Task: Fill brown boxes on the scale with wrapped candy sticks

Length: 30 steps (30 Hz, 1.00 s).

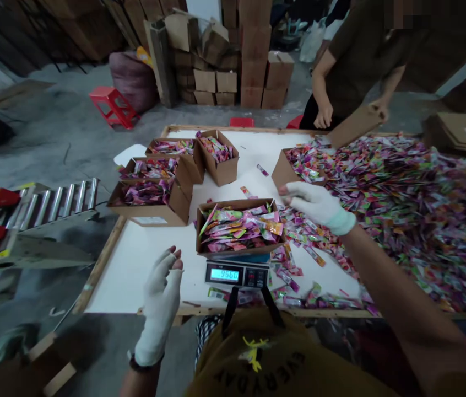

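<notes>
A cardboard box (239,255) heaped with small pink, purple and green sachets (241,226) stands on a digital scale (237,274) with a lit display. My left hand (162,295), in a white glove with bare fingertips, hovers left of the scale. Its fingers are loosely bent and apart, with nothing in them. Over the loose sachets to the right of the box, my right hand (319,207) is stretched out, gloved the same way. Its fingers point left, slightly blurred, and I see nothing held in them.
Several filled boxes (150,212) stand at the table's left. A big pile of sachets (406,215) covers the right side. Across the table, a co-worker's hands (324,116) are near a cardboard piece (357,125) and another filled box (285,171). A roller conveyor (57,204) stands left.
</notes>
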{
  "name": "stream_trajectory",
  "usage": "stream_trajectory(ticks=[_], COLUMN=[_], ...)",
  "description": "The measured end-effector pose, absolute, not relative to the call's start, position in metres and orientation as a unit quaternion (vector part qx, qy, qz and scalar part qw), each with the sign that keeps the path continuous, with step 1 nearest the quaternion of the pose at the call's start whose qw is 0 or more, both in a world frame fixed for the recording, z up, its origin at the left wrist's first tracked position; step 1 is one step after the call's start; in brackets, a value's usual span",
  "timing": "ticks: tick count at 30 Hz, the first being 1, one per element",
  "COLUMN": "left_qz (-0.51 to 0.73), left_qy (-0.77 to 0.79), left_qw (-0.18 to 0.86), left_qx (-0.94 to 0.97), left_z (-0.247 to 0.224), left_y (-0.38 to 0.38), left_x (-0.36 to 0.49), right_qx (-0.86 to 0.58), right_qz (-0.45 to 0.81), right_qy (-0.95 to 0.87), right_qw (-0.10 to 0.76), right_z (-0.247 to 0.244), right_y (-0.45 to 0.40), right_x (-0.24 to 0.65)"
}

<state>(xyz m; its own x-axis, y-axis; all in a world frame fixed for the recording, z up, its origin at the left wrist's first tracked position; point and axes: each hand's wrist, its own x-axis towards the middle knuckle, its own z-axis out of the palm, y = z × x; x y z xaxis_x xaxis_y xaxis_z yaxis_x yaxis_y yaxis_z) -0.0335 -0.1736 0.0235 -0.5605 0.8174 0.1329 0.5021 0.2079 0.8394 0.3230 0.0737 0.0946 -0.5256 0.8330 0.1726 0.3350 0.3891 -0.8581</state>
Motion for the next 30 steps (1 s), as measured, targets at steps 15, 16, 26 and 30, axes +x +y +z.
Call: stream_trajectory(ticks=[15, 16, 26, 30], left_qz=[0.493, 0.49, 0.379, 0.334], left_qy=[0.707, 0.71, 0.758, 0.751], left_qw=[0.176, 0.175, 0.209, 0.278], left_qx=[0.476, 0.475, 0.488, 0.497], left_z=[0.06, 0.062, 0.046, 0.033], left_y=[-0.116, -0.111, -0.067, -0.056], left_x=[-0.033, -0.032, -0.022, -0.024], right_qx=[-0.448, -0.441, -0.361, -0.333], right_qz=[0.335, 0.336, 0.293, 0.296], right_qy=[-0.776, -0.78, -0.862, -0.874], right_qw=[0.292, 0.289, 0.201, 0.196], right_z=[0.084, 0.084, 0.07, 0.065], right_y=[0.034, 0.034, 0.036, 0.033], right_x=[0.328, 0.323, 0.271, 0.254])
